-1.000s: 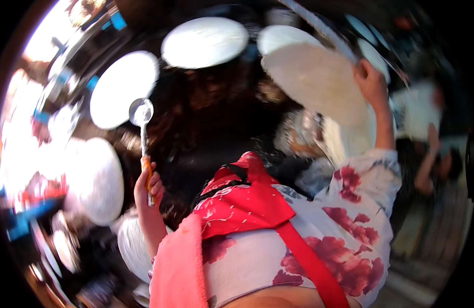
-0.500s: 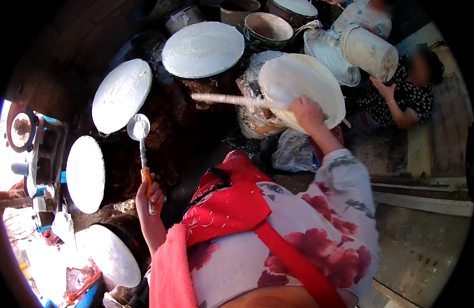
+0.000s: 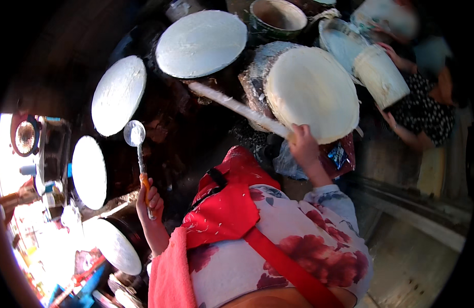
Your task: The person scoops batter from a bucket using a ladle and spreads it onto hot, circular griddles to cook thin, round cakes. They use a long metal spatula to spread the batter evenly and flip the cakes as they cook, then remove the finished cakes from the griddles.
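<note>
My left hand [image 3: 148, 201] is closed round the orange handle of a ladle [image 3: 135, 134], held upright with a pale smear in its round bowl. In my right hand [image 3: 304, 146] is the end of a long pale stick [image 3: 232, 105], coated whitish, which slants up to the left. That hand is at the near edge of a large cream-coloured round surface [image 3: 314, 92], on a crusted stand. The stick's far end lies just below a white round surface [image 3: 201, 43]. More white discs, a tilted one [image 3: 119, 95] and a lower one [image 3: 89, 172], curve round on the left.
Another person [image 3: 424, 110] at the right is by a pale bucket [image 3: 381, 74], tipped against a whitish basin [image 3: 342, 43]. A deep pot [image 3: 278, 18] stands at the back. Another white disc [image 3: 114, 246] and bright clutter are at lower left. A plastic bag [image 3: 288, 161] lies below the cream surface.
My right hand has come nearer to me, off the cream surface to its near edge, and the stick has turned from level to slanting. The other person's bucket has tipped further down.
</note>
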